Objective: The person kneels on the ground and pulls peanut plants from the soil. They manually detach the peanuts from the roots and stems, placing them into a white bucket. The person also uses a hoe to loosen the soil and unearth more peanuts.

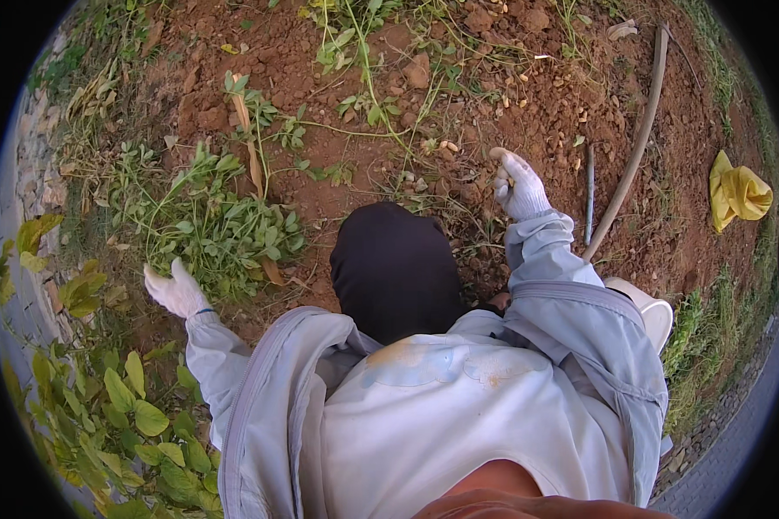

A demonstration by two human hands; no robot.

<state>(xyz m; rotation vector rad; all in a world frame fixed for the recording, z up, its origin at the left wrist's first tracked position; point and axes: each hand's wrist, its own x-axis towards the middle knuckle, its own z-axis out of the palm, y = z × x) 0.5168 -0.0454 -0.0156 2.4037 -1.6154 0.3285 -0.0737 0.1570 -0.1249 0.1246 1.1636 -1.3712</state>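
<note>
My left hand, in a white knit glove, is held with thumb and fingers apart and nothing in it. Just beyond it lies a heap of uprooted green peanut plants. At the right, my right hand wears a matching glove, its fingers curled and the index finger reaching forward over the soil. The fingertips look brown; whether something small is pinched there cannot be told. Peanut pods lie on the reddish soil ahead of that hand. A dark-covered knee fills the middle.
A long curved wooden handle lies at the right, beside a thin grey rod. Farther right rests a yellow sack. Behind my right arm stands a white bucket. Leafy plants grow at lower left, near a stone edge.
</note>
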